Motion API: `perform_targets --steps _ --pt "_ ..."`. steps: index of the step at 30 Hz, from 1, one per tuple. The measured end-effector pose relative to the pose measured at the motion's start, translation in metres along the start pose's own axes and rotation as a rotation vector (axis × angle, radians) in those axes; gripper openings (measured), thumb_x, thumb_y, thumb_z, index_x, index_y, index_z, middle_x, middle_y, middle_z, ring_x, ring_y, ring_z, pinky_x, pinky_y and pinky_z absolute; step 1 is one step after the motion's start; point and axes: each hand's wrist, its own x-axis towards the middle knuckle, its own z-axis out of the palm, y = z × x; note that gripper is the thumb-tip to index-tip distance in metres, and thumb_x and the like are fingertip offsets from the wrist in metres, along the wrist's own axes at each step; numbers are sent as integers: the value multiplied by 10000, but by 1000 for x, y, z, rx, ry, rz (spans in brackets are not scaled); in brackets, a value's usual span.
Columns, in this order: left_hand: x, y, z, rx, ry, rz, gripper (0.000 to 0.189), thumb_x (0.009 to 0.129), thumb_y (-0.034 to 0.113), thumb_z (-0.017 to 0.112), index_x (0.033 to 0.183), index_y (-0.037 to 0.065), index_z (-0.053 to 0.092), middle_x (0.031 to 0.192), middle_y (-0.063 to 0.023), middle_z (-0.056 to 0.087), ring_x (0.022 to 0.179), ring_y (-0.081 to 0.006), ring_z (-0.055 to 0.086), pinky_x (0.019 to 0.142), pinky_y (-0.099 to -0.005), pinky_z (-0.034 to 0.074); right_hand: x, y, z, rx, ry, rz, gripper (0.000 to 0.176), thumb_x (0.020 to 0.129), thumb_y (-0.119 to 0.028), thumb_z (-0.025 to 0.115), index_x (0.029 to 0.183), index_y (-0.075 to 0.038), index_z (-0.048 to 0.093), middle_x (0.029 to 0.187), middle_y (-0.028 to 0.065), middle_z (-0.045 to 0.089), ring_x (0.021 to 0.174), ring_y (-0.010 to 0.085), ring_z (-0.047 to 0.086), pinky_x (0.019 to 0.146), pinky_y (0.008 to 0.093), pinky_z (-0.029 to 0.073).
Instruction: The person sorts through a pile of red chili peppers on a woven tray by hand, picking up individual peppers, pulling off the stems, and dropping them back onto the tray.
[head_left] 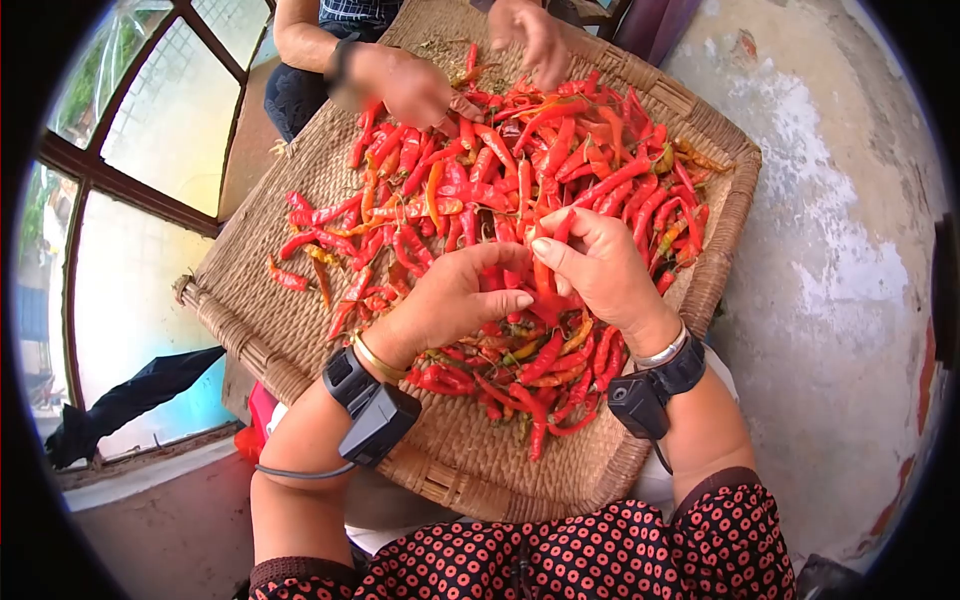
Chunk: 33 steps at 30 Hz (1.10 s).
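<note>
Red chili peppers lie heaped on a large woven tray, with a few orange and greenish ones among them. Above the near part of the heap, my right hand pinches a red chili pepper between thumb and fingers. To its left, my left hand curls with the thumb towards the right, and red chili peppers show between its thumb and forefinger. Its other fingertips are hidden. Just below the two hands a patch of red is blurred by motion.
Across the tray, another person's hands work in the far side of the heap. The tray has a thick woven rim. A framed window is on the left, with a black cloth by it. A worn wall stands at right.
</note>
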Motion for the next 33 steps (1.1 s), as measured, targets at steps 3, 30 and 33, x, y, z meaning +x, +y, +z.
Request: perform_targets --steps 3,30,33 --pt "-2 1 2 -53 -75 -41 286 822 162 620 1057 11 560 823 31 571 701 -25 498 608 -190 433 -1 -3 2 398 -108 120 96 848 -111 554 854 -17 566 670 -7 554 495 26 477 458 166 390" --pt "-7 13 -2 5 -107 -185 141 868 185 557 848 47 583 667 68 515 549 -5 439 480 -159 356 2 15 -3 799 -158 197 125 865 -146 518 927 -40 543 781 52 606 562 76 556 517 199 460" --pt "-11 21 -12 33 -88 -268 136 858 171 564 777 63 576 618 71 500 522 1 428 450 -151 330 5 20 -16 812 9 182 129 862 -148 524 939 -45 542 787 51 606 565 74 552 513 201 455"
